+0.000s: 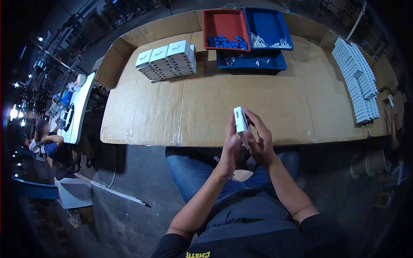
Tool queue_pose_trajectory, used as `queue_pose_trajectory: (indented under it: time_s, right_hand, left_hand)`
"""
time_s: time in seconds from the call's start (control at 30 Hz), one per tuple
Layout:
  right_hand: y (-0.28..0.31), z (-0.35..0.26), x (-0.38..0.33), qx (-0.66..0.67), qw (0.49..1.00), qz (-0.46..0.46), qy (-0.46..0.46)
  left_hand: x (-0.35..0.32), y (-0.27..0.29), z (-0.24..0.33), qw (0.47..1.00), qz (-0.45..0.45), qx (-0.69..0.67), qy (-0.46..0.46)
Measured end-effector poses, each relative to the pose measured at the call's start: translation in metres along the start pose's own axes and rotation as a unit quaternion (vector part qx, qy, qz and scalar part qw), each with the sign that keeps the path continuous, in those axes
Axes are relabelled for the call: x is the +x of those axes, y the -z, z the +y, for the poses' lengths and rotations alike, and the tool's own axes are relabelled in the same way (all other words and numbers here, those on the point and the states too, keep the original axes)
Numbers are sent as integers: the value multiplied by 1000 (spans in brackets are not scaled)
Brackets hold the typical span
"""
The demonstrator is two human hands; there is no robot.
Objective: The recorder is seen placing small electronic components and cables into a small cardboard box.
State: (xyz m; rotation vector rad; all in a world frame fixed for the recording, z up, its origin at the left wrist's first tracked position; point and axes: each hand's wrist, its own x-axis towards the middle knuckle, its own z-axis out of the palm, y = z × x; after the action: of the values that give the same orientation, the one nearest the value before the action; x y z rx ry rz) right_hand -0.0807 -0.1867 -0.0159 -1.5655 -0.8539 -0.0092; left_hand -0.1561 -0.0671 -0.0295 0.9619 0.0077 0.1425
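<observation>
Between my two hands, just above the near edge of the cardboard-covered table [241, 99], is a slim white box [241, 120] held on edge. My left hand [232, 144] closes on its left side, the thumb near the lower part. From the right, my right hand [260, 139] grips it with bent fingers along the other side and the thumb in front. Small dark print shows on the narrow face turned up. The box's lower end is partly hidden by my fingers.
Stacked white boxes [165, 62] stand at the back left. A red tray [226, 26] holds blue parts; a blue tray [266, 28] holds white pieces, above a lower blue tray [251, 64]. White blocks [355, 81] are stacked at right. Another person [53, 142] sits far left.
</observation>
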Motion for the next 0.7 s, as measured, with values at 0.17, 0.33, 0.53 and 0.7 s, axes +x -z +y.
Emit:
queue_pose_trajectory:
  time_s: [0.17,0.33,0.53,0.7]
  right_hand:
    - [4,1,-13,-96,991,-43,80]
    - [3,18,-26,-127,975,-61,170]
    - [6,17,-24,-167,957,-60,230]
    - [12,11,-24,-193,950,-83,232]
  left_hand:
    - [-13,-2,26,960,87,-79,256]
    - [-27,-16,20,956,127,-60,259]
    - [-33,-27,0,972,143,-36,183]
    - [-34,-22,-6,977,114,-28,176]
